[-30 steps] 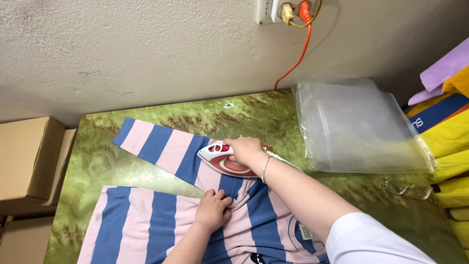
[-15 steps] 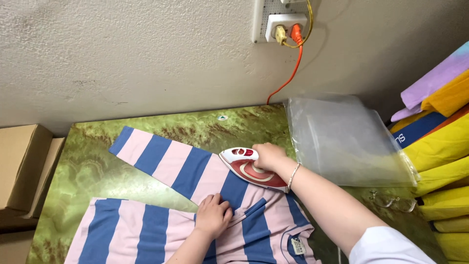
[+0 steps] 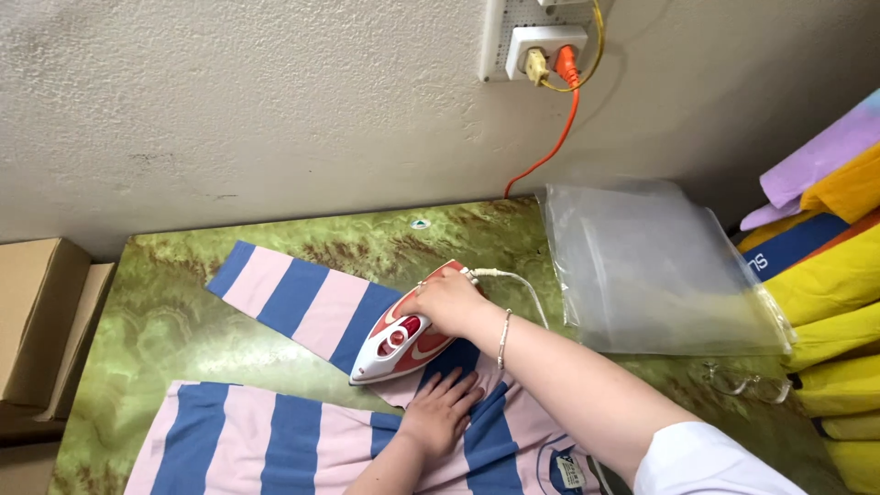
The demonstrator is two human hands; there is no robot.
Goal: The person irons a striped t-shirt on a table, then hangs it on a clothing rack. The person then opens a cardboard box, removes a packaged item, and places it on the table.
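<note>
Looks like a small garment pressing and packing corner, more workroom than home. Green marbled bench (image 3: pixel 183 312) pushed against a rough plastered wall (image 3: pixel 229 101). Wall socket (image 3: pixel 545 41) overhead, crowded with plugs and an orange cord (image 3: pixel 555 151). Red and white iron (image 3: pixel 403 335) resting on a pink and blue striped shirt (image 3: pixel 293 298). Stack of clear plastic bags (image 3: pixel 655 270) alongside. Piled folded clothes (image 3: pixel 825 275) in yellow, blue and purple on the right; cardboard boxes (image 3: pixel 41 321) at the left.

Clear plastic bags (image 3: pixel 655 275), cardboard boxes (image 3: pixel 41 321)
</note>
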